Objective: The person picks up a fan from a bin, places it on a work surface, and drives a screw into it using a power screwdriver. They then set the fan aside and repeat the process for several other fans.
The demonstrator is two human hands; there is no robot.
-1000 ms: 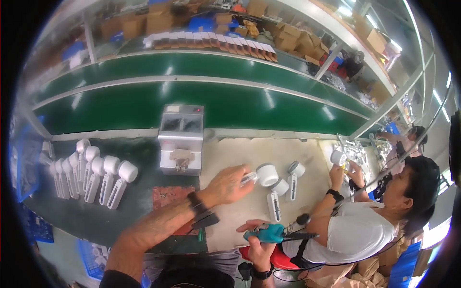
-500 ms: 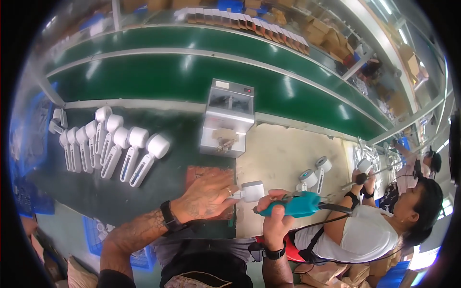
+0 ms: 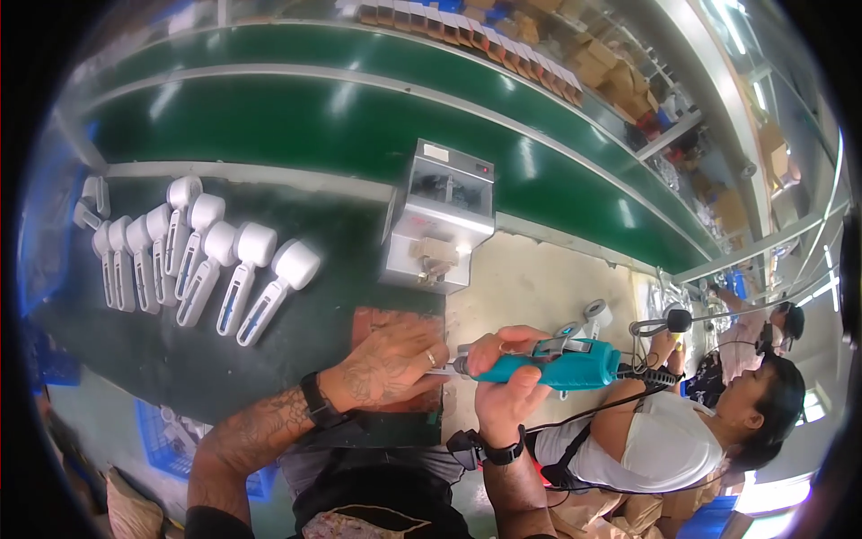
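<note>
My right hand (image 3: 510,382) is wrapped round a teal electric screwdriver (image 3: 584,366), which lies almost level with its tip pointing left. At that tip my left hand (image 3: 391,366) pinches a white handheld device, mostly hidden behind my fingers and the tool. Under my left hand lies a reddish-brown mat (image 3: 370,325) on the dark bench. Farther left, several white devices with round heads and long handles (image 3: 256,305) lie side by side. A grey box-shaped machine (image 3: 437,220) with a clear window stands beyond my hands.
Cream sheeting (image 3: 512,278) covers the bench right of the machine, with another white device (image 3: 596,314) on it. A person in a white top (image 3: 664,418) sits close on my right. A blue crate (image 3: 166,445) stands below the bench at left. Green conveyor (image 3: 296,121) runs behind.
The screwdriver has moved left and slightly up, its tip now meeting the device at my left fingers. It now covers most of the device's head. My left hand stays almost in place.
</note>
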